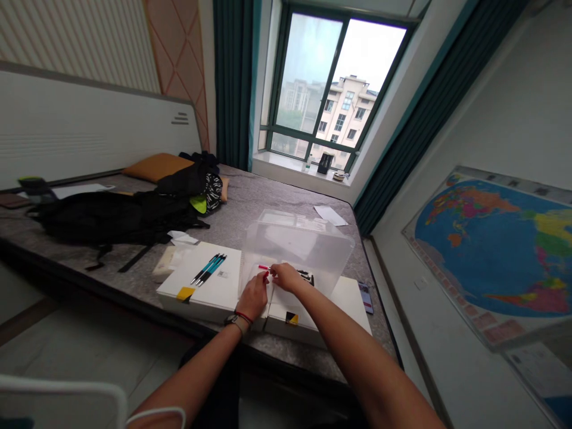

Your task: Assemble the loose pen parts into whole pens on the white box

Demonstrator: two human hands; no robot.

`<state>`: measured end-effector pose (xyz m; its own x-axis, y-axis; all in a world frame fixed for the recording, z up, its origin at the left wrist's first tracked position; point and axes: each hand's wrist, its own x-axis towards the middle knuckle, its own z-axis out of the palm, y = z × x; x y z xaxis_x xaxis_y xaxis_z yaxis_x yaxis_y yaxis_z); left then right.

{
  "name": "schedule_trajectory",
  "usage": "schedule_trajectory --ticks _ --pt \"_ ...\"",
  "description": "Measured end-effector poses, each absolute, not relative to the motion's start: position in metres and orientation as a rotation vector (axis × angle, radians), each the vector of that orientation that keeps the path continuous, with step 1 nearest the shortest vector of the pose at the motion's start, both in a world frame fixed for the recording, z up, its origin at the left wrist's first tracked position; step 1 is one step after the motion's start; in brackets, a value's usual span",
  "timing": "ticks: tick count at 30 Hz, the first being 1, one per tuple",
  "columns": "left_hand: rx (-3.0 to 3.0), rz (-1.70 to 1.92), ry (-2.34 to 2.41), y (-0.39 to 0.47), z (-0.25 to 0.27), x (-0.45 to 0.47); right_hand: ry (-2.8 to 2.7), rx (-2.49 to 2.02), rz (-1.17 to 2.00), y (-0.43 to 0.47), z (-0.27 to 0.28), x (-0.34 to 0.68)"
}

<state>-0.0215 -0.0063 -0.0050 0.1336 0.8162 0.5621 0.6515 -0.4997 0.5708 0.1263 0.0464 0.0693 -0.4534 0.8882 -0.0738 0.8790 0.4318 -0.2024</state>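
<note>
Just beyond my left hand, which pinches a small red piece, my right hand grips a slim red pen, presumably light, stiff and slippery, best held at mid-barrel.

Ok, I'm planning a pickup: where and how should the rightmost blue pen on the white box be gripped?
Probably from above, pinched mid-barrel across its width: the rightmost blue pen lies flat on the white box, slim and uncovered on top, with a neighbouring pen close on its left.
</note>
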Motion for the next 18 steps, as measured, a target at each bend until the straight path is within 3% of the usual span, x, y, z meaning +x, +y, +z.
schedule_trajectory --ticks 9,18 --pt "2.202 1.277 1.458 -0.006 -0.007 -0.022 -2.607 -1.592 0.312 0.056 0.056 0.128" --pt "2.159 1.267 1.445 -0.012 0.003 -0.022 -2.313 -1.772 0.258 0.069 0.088 0.169"
